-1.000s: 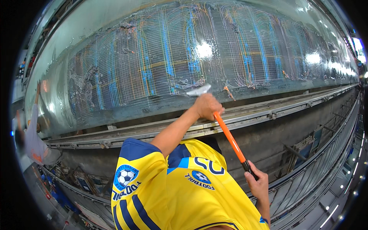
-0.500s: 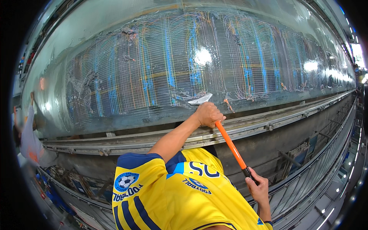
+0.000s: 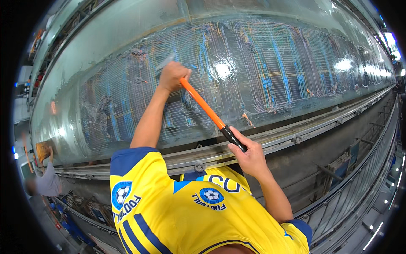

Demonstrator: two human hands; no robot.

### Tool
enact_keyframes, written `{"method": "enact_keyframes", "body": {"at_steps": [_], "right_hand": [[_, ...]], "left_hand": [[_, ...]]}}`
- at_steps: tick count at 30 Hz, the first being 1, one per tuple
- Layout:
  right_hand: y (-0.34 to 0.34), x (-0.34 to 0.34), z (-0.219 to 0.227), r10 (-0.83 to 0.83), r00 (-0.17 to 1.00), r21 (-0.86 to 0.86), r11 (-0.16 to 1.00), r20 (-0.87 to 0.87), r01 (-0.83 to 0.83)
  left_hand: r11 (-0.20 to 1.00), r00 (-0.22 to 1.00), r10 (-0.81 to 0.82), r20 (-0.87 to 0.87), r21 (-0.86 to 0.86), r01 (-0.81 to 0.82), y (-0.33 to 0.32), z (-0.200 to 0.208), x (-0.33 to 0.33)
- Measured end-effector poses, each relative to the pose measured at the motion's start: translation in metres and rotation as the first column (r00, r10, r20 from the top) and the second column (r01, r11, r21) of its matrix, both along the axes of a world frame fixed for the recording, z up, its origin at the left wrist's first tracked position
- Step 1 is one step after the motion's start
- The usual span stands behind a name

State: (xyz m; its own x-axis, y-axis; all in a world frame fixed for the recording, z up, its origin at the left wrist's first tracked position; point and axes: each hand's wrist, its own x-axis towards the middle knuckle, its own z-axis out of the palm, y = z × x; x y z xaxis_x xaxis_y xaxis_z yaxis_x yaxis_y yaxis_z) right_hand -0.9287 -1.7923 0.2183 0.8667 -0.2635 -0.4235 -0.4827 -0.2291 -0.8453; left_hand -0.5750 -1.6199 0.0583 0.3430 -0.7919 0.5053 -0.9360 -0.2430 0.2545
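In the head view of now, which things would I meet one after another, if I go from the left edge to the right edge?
Brownish-orange flat piece, left hand, orange tool handle, right hand, bright white patch at the right rim.

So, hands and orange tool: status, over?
Left hand clasped near blade, right hand on black grip. Orange-handled scraper over wet panel. Dark clumps left of blade.
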Motion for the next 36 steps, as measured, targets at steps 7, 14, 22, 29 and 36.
{"method": "enact_keyframes", "body": {"at_steps": [7,14,22,29,36], "right_hand": [[-0.059,-0.112,0.037,-0.011,0.986,0.109,0.994,-0.165,0.029],[-0.019,-0.206,0.103,-0.177,0.910,0.036,0.978,-0.374,0.205],[0.004,-0.215,0.112,-0.204,0.881,0.010,0.973,-0.427,0.230],[0.001,-0.173,0.122,-0.205,0.817,0.107,0.945,-0.539,0.308],[0.015,-0.169,0.129,-0.181,0.830,0.109,0.954,-0.527,0.278]], "left_hand": [[0.995,0.980,-0.022,-0.198,-0.097,0.003,-0.009,0.030,-0.163],[0.990,0.896,-0.134,-0.424,-0.030,0.134,-0.021,-0.011,-0.300],[0.982,0.861,-0.185,-0.473,-0.061,0.177,-0.013,-0.014,-0.313],[0.985,0.864,-0.174,-0.473,-0.100,0.144,-0.010,-0.012,-0.281],[0.967,0.833,-0.254,-0.491,-0.124,0.222,-0.007,-0.013,-0.277]]}}
